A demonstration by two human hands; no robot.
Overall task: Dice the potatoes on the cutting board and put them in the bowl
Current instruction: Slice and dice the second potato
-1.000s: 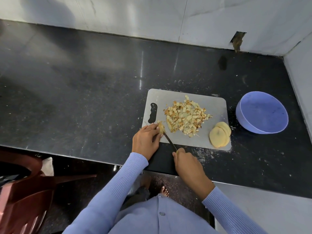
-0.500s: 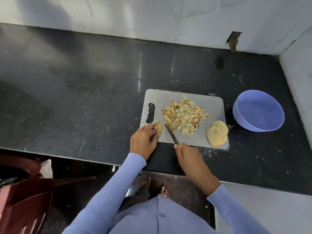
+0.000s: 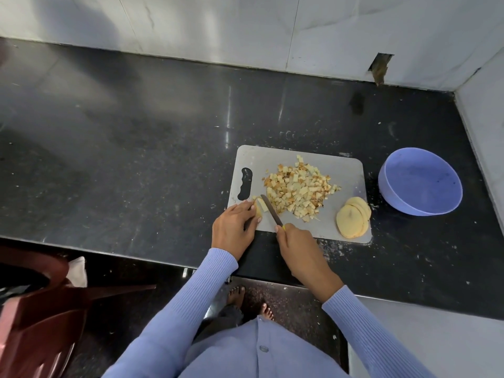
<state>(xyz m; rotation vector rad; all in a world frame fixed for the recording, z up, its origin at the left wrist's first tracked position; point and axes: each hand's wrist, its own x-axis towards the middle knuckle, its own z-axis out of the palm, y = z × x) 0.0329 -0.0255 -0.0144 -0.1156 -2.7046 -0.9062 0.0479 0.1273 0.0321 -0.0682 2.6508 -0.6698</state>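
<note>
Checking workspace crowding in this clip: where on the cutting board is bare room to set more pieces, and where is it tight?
On the cutting board, bare patches lie along the far edge above the diced potato pile and between that pile and the potato slices. The near-left corner is crowded: the left hand holds a potato piece beside the knife gripped by the right hand.

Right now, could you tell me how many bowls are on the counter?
1: the purple bowl stands on the black counter, right of the cutting board; none appears hidden.

Home kitchen: dark stone counter [image 3: 136,159], tiled wall [image 3: 245,25], cutting board [image 3: 346,173], bare feet on floor
</note>
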